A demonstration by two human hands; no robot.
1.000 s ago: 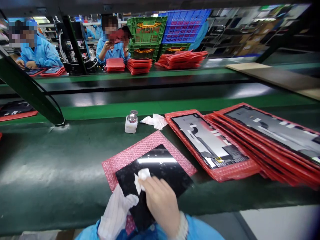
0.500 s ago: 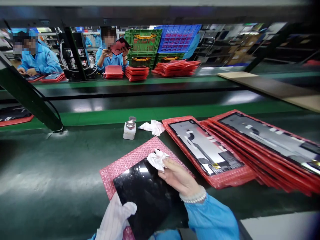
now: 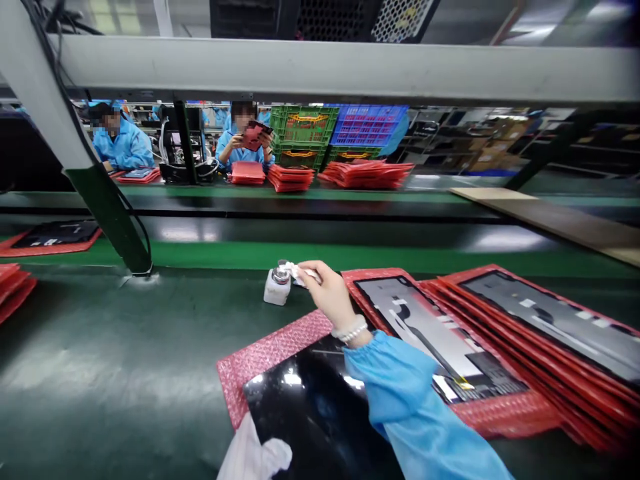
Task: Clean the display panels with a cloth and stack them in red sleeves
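Note:
My right hand reaches forward, fingers pinched on a white wipe cloth that it presses onto the metal top of a small white dispenser bottle. A glossy black panel lies on a pink bubble-wrap sheet in front of me. My left hand, in a white glove, rests on the panel's near left corner at the bottom edge; its fingers are mostly cut off by the frame.
A fanned row of panels in red bubble-wrap sleeves lies at the right. A green post stands at the left. Beyond the belt, two people in blue coats sit by red stacks and green and blue crates.
My right hand lifted the cloth off the black panel and carried it forward onto the dispenser bottle. The camera tilted upward.

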